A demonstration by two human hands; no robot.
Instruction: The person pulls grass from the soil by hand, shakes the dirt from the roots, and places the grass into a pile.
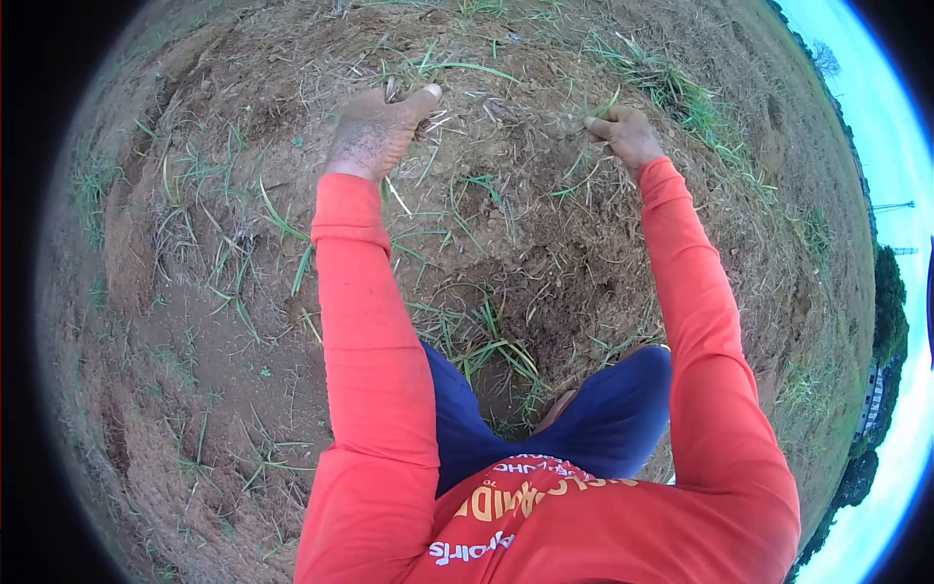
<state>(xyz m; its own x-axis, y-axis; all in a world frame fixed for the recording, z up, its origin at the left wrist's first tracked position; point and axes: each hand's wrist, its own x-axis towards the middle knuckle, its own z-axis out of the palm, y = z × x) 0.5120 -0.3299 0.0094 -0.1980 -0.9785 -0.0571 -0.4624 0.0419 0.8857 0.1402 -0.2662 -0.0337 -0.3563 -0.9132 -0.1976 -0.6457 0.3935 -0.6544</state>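
My left hand (377, 128) is low over the soil at the upper middle, back of the hand up, thumb stretched out to the right. Its other fingers are hidden beneath it, among green grass blades (477, 69) and dry straw; I cannot tell whether they grip any. To the right, my right hand (628, 136) is closed, thumb and fingers pinched on a grass blade (608, 103) that sticks up past the fingertips. Between the hands lies brown soil (525, 146) strewn with dry stalks.
A grass tuft (501, 350) grows between my knees, in blue trousers (623, 399). A thicker strip of grass (696, 102) runs beyond my right hand. Scattered weeds (277, 219) stand in the soil at left. Trees (887, 311) and sky edge the far right.
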